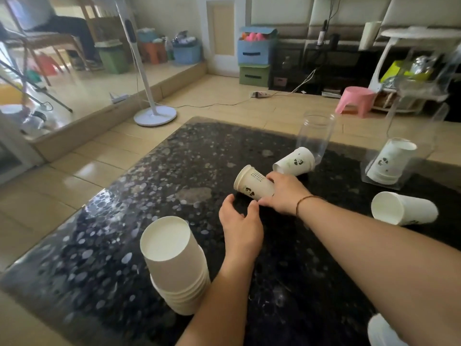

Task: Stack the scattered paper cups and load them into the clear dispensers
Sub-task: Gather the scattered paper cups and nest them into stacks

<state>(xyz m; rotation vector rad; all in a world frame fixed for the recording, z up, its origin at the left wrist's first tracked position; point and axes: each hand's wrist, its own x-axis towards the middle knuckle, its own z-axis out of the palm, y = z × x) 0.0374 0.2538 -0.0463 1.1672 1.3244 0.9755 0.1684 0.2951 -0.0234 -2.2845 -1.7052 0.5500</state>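
Right hand (284,193) had a firm grip on a sideways cup (252,184), just above the tabletop (174,171); left hand (240,224) hovered beside it, fingers loose, w/ nothing held. Best turn it rim-down & seat it squarely on the stack (174,265), front left.

Looks like a home living room: beige tiled floor (224,96), pink plastic stool (354,99) and stacked fabric storage boxes (257,56) well beyond the hands, white standing fan (154,113) off left, dark speckled low table (124,233) underneath.
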